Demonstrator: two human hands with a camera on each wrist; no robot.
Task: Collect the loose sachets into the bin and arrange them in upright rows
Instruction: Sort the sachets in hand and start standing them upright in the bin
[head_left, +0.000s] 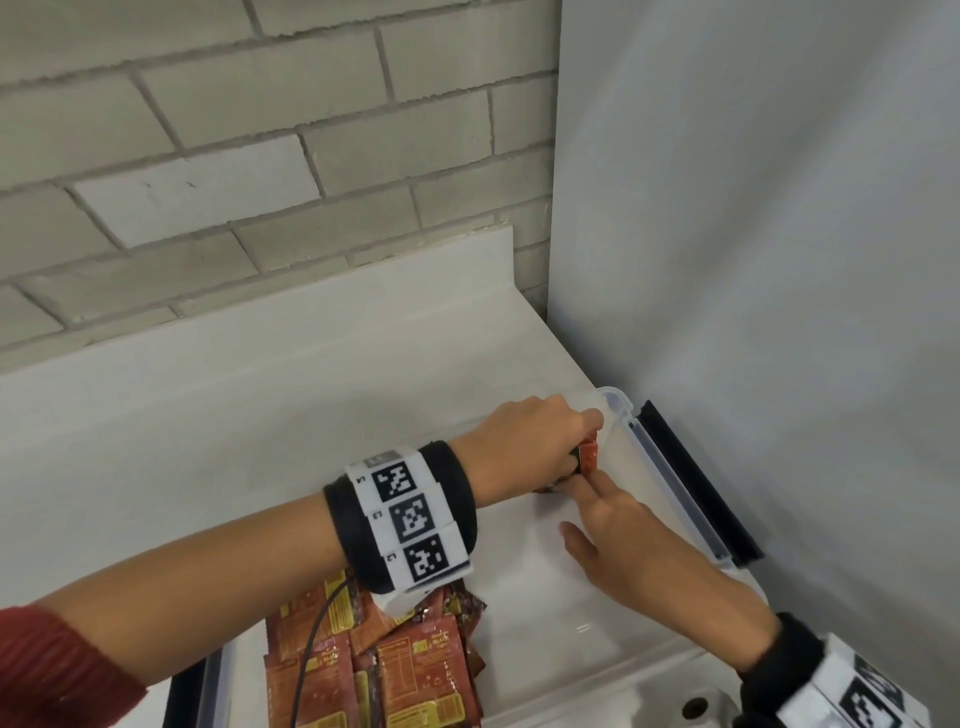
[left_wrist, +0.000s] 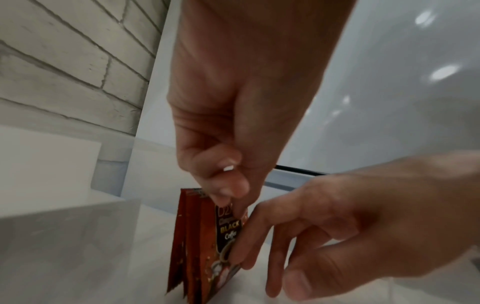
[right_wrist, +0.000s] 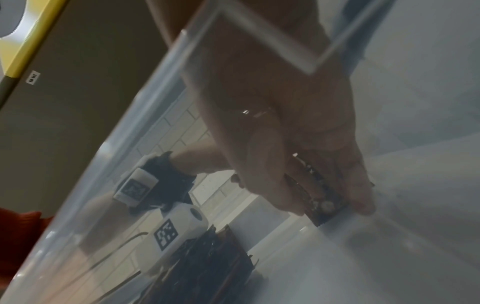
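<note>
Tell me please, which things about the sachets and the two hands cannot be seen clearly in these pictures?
- Head view: the left hand covers most of the upright sachets; their number is unclear.
- Head view: the sachet pile is cut off by the lower edge and crossed by the forearm.
- Right wrist view: the cloudy bin wall blurs the right hand.
- Left wrist view: only "BLACK Coffee" is readable.

Red-orange sachets (head_left: 588, 457) with yellow print, clear bin (head_left: 670, 483), black-and-white patterned wristband (head_left: 402, 514)
</note>
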